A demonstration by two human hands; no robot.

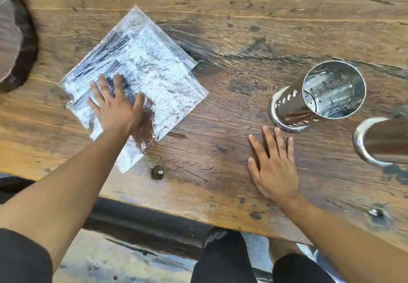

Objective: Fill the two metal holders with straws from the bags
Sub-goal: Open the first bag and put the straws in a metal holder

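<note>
1. The left hand [116, 108] is lying flat with fingers spread on the stacked clear straw bags [141, 70], pressing down on their near-left part and gripping nothing.
2. The right hand [272, 163] is resting palm-down and open on the bare tabletop [220, 28], holding nothing, with its fingertips [277, 131] lying just beside the base of the nearer metal holder [318, 96].
3. The bags are lying as a flat, diamond-shaped stack to the left, with dark streaks inside running from near-left to far-right; this is judged to be the long axis of the straws, though blur is hiding individual straws.
4. The nearer metal holder is standing upright to the right with its mouth open and its interior showing no straws.
5. The second metal holder [382, 141] is sitting at the right edge of the view, further right and only partly visible.
6. The bags and holders are sitting well apart, so the left hand is nearer the straws and the right hand is nearer the holders; the coming move is judged to be opening a bag under the left hand.
</note>
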